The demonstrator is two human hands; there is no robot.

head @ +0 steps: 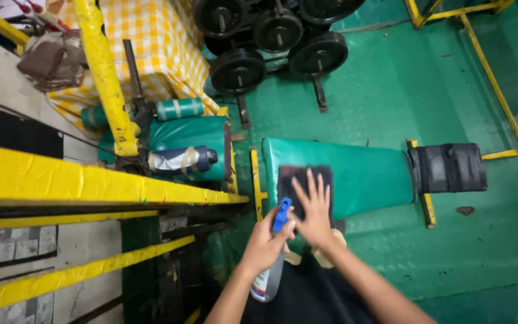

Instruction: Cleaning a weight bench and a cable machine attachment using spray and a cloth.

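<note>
Right hand (pixel 314 210) flat on dark cloth (pixel 304 180) at bench pad (pixel 364 174) edge, left hand (pixel 265 243) gripping spray bottle (pixel 271 273)

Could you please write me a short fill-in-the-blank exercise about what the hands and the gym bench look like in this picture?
1. The left hand holds a spray bottle whose trigger head is coloured ____.
2. The right hand presses a dark cloth flat onto the ____ bench pad.
3. Beyond the bench, black weight plates rest on the ____.
4. The frame rails on the left are painted ____.

Missing words: blue; green; floor; yellow
</note>
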